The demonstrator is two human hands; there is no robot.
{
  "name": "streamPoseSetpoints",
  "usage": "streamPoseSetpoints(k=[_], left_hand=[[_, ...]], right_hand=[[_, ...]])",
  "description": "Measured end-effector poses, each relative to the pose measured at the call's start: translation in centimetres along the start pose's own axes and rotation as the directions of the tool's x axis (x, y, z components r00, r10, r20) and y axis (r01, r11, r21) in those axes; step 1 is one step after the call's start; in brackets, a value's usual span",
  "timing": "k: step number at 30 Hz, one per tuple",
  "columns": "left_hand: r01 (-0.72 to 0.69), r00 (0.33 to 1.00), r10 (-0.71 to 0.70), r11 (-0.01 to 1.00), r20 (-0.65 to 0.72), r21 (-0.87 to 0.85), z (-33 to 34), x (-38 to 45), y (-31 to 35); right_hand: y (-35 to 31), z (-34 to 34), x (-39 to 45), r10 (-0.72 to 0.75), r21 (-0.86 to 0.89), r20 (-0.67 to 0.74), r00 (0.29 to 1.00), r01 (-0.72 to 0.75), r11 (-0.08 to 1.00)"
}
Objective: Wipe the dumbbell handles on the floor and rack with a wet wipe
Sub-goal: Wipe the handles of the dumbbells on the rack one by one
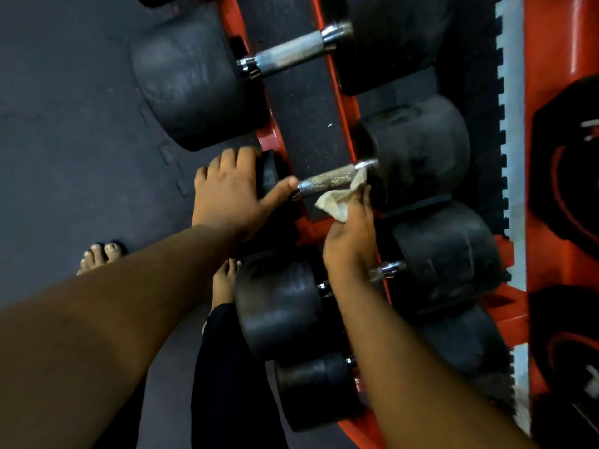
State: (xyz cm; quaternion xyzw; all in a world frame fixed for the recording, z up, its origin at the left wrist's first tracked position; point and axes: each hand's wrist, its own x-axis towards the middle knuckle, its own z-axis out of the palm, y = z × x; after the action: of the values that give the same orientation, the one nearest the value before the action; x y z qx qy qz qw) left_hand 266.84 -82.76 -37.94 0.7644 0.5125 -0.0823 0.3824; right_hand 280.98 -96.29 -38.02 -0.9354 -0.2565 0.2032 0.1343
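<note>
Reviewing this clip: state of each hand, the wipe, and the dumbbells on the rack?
Left hand: fingers curled over the near weight head of the middle dumbbell, steadying it.
Right hand: pinching the wet wipe.
Wet wipe: crumpled, pressed against the middle dumbbell handle.
Upper dumbbell handle: untouched, resting on the red rack.

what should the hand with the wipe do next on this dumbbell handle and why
Probably drag the wipe leftward along the handle toward the left hand. The right hand pinches the wipe at the handle's right end, beside the black weight, and the bare knurled stretch to its left shows uncovered. The left hand grips the other weight, steadying the dumbbell on the red rack.
</note>
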Motion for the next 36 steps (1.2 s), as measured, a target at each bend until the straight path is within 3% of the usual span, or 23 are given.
streamPoseSetpoints(k=[1, 2, 3, 4, 5, 8, 13, 18, 23, 26, 32, 36], left_hand=[[0.058, 0.998, -0.057, 0.998, 0.01, -0.024, -0.1, 0.7, 0.5], [0.107, 0.994, -0.106, 0.994, 0.03, -0.012, -0.1, 1.4, 0.9], [0.129, 0.991, -0.13, 0.991, 0.039, 0.022, 0.0, 1.8, 1.2], [0.126, 0.991, -0.128, 0.991, 0.031, 0.049, 0.1, 1.9, 1.3], [0.107, 0.994, -0.108, 0.992, 0.008, 0.058, 0.4, 1.9, 1.4], [0.08, 0.996, -0.078, 0.996, -0.051, 0.041, 0.6, 1.6, 1.2], [0.086, 0.996, -0.084, 0.996, -0.038, 0.037, 0.7, 1.8, 1.2], [0.106, 0.994, -0.105, 0.994, -0.032, 0.033, 0.9, 1.8, 1.0], [0.114, 0.993, -0.113, 0.993, -0.035, 0.034, 0.8, 1.8, 1.1], [0.126, 0.992, -0.125, 0.991, -0.027, 0.039, 0.9, 1.8, 1.2], [0.125, 0.992, -0.124, 0.991, -0.01, 0.043, 0.9, 1.8, 1.0], [0.116, 0.993, -0.116, 0.992, -0.014, 0.05, 0.8, 1.8, 1.2]], right_hand=[[-0.9, 0.6, -0.5, 0.218, 0.274, -0.041, 0.975, -0.199, 0.941], [-2.3, 1.1, -0.5, 0.444, 0.536, 0.008, 0.896, -0.378, 0.755], [-3.6, 1.5, -0.1, 0.58, 0.716, 0.147, 0.801, -0.491, 0.496], [-4.5, 1.7, 0.9, 0.592, 0.794, 0.317, 0.741, -0.549, 0.262], [-5.0, 1.8, 2.1, 0.533, 0.809, 0.432, 0.728, -0.573, 0.127], [-5.5, 1.8, 5.9, 0.405, 0.852, 0.494, 0.769, -0.522, -0.049], [-5.2, 1.8, 8.1, 0.49, 0.85, 0.506, 0.709, -0.507, -0.143], [-5.7, 1.7, 6.4, 0.666, 0.865, 0.429, 0.611, -0.49, -0.108], [-4.7, 1.6, 8.0, 0.45, 0.858, 0.499, 0.741, -0.496, -0.134], [-4.4, 1.7, 8.4, 0.396, 0.824, 0.552, 0.734, -0.553, -0.124], [-4.5, 1.5, 6.3, 0.547, 0.775, 0.544, 0.636, -0.631, -0.038], [-4.9, 1.4, 7.9, 0.397, 0.787, 0.584, 0.708, -0.614, -0.061]])
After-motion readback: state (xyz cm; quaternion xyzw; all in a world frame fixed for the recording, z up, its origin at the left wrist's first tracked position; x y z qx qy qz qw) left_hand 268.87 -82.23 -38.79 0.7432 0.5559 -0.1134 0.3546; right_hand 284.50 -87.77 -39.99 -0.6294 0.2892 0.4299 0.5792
